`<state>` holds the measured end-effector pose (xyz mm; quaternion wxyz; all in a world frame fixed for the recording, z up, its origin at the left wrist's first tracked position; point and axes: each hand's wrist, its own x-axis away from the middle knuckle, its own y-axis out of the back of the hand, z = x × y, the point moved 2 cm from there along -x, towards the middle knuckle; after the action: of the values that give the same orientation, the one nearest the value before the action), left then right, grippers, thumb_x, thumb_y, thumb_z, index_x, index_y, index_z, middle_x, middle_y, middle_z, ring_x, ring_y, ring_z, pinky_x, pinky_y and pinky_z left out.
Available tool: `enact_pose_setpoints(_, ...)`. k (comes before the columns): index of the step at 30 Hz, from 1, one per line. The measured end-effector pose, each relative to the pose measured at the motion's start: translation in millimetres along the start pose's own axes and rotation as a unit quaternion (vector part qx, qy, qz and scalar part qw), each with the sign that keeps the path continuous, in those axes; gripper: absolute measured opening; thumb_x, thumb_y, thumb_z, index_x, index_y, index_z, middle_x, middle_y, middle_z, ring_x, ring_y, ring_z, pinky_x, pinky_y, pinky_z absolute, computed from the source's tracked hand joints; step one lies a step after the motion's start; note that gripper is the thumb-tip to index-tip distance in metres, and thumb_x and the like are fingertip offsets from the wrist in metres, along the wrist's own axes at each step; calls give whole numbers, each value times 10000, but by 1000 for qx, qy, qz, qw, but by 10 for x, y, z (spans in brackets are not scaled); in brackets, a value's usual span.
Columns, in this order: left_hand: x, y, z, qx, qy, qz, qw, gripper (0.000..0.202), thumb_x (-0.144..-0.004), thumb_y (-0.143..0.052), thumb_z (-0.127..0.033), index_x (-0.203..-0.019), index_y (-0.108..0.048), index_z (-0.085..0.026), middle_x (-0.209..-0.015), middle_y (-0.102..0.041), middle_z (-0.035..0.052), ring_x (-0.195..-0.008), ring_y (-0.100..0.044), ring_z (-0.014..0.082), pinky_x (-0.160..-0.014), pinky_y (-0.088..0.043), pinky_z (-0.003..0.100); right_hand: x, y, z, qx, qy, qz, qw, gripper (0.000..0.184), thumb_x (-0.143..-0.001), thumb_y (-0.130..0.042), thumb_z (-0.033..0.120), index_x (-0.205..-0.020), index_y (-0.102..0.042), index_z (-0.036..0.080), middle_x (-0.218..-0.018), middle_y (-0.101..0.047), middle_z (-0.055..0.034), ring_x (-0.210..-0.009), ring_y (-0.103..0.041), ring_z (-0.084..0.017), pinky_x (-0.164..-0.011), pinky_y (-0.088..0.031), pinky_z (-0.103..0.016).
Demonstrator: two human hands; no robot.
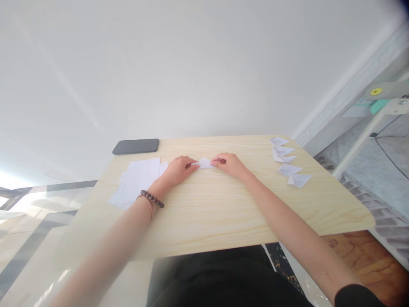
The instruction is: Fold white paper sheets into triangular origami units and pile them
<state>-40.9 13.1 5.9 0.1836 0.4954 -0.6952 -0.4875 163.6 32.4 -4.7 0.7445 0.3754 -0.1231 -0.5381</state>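
Note:
A small folded paper boat [205,163] is held low over the middle of the table, its pointed top showing between my hands. My left hand [180,168] pinches its left end between thumb and fingers. At the opposite end, my right hand [230,164] pinches the paper in the same way. My fingers cover both tips of the boat. Beside my left forearm lies a pile of white paper sheets [140,179], partly behind the wrist with its beaded bracelet.
Several folded paper boats [299,180] stand in a column along the right side of the wooden table [211,213]. A dark phone [136,146] lies at the back left. A white wall [198,76] rises behind the table; a metal frame [361,138] stands to the right.

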Motion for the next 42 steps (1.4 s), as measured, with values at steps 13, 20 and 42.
enact_pose_setpoints(13, -26, -35, 41, -4, 12, -27, 1000, 331, -818, -400, -408, -873, -658, -207, -778, -593, 40, -791, -517, 178, -704, -393, 281, -23, -16, -7, 36, 21, -16, 999, 228, -769, -518, 347, -838, -683, 207, -763, -635, -19, -630, -495, -105, -595, -368, -236)
enact_pose_setpoints(20, -30, -31, 53, -1, 4, -24, 1000, 324, -810, -412, -402, -849, -674, -215, -790, -613, 41, -819, -524, 183, -729, -405, 275, -29, -42, -11, 43, 27, -29, 998, 201, -768, -523, 330, -800, -678, 206, -742, -624, -11, -620, -480, -99, -597, -359, -231)
enact_pose_setpoints(42, -61, -96, 94, -17, 14, -56, 998, 247, -803, -452, -333, -846, -663, -212, -841, -595, 48, -906, -446, 214, -837, -361, 351, -62, -83, -61, 58, 28, -66, 996, 148, -749, -561, 301, -775, -665, 199, -754, -523, -14, -639, -467, -95, -658, -369, -237)
